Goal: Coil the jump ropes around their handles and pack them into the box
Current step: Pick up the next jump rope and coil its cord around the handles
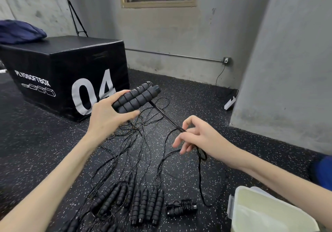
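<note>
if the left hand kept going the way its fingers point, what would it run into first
Beyond the handles that the left hand grips, probably the taut rope; depth is hard to judge from one view.

Two black foam-ribbed handles are held side by side above the floor, tilted up to the right, with a few turns of thin black rope wound around them. The rope runs taut from the handles down to the right, then hangs slack to the floor. Uncoiled jump ropes lie tangled on the speckled floor, their handles grouped in pairs at the near side. One coiled jump rope lies beside them. A pale plastic box stands at lower right.
</note>
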